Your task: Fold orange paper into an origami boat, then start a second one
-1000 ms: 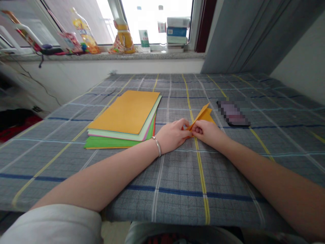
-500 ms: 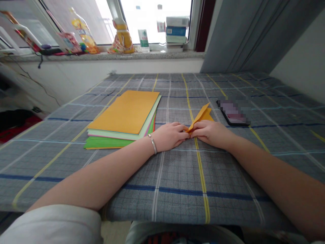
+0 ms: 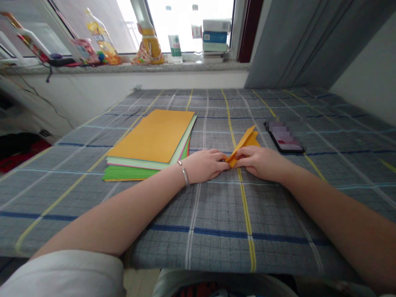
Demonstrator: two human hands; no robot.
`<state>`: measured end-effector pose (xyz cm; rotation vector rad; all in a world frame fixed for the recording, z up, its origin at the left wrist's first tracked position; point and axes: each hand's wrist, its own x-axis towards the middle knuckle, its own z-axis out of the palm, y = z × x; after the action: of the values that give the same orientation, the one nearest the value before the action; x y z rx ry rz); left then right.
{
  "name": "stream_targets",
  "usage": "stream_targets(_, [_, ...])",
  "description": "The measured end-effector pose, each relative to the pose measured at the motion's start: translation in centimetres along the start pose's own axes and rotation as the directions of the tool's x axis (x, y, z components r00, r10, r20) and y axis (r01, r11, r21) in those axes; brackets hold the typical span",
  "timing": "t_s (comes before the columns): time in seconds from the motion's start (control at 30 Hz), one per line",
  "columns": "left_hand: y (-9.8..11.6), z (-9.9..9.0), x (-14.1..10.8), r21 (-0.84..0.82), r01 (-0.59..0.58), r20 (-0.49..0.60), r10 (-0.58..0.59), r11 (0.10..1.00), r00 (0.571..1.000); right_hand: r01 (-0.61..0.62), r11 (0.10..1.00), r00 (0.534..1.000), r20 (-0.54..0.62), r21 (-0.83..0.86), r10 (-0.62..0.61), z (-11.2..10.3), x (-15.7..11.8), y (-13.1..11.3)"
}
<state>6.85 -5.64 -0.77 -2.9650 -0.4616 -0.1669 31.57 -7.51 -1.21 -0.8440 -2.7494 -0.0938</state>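
Note:
A small piece of folded orange paper (image 3: pixel 246 142) rests on the plaid cloth, one flap standing up and pointing away from me. My left hand (image 3: pixel 208 165) grips its near left end between thumb and fingers; a silver bangle circles that wrist. From the other side, my right hand (image 3: pixel 261 162) pinches the near right part, with its fingertips partly hidden behind the paper and the knuckles. Both hands lie low against the cloth, the fingertips a short way apart.
Left of the hands lies a stack of coloured paper sheets (image 3: pixel 151 136), orange on top. A phone (image 3: pixel 284 138) lies to the right on the plaid tablecloth (image 3: pixel 216 214). Bottles, boxes (image 3: pixel 215 37) and packets line the windowsill (image 3: pixel 185 67) at the back. A grey curtain (image 3: pixel 287 41) hangs back right.
My right fingers have shifted slightly right, away from the left fingertips, so more of the paper's near end shows. My left hand has moved slightly left. The paper is nearly where it was.

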Motion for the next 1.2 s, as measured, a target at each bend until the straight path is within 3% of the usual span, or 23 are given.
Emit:
stream_targets(0.3, [-0.3, -0.3, -0.4, -0.031, -0.030, 0.010, 0.030, 0.999, 1.000, -0.083, 0.996, 0.995, 0.052, 0.019, 0.082, -1.0, -0.5, 0.1])
stream_targets(0.57, [-0.1, -0.8, -0.5, -0.074, -0.029, 0.028, 0.031, 0.997, 0.999, -0.062, 0.996, 0.997, 0.045, 0.056, 0.060, -1.4, -0.7, 0.5])
stream_targets(0.83, [-0.3, -0.5, -0.5, -0.078, -0.053, -0.020, 0.051, 0.996, 0.998, -0.125, 0.992, 0.990, 0.066, -0.013, 0.126, -1.3, -0.9, 0.3])
stream_targets(1.0, [-0.3, -0.4, -0.5, -0.093, -0.056, -0.045, 0.052, 0.994, 0.998, -0.077, 0.996, 0.996, 0.031, -0.035, 0.078, -1.4, -0.8, -0.4])
stream_targets(1.2, [-0.3, -0.6, -0.6, -0.063, -0.055, -0.018, 0.054, 0.996, 0.998, -0.090, 0.993, 0.991, 0.096, -0.075, 0.097, -1.5, -0.9, 0.1])
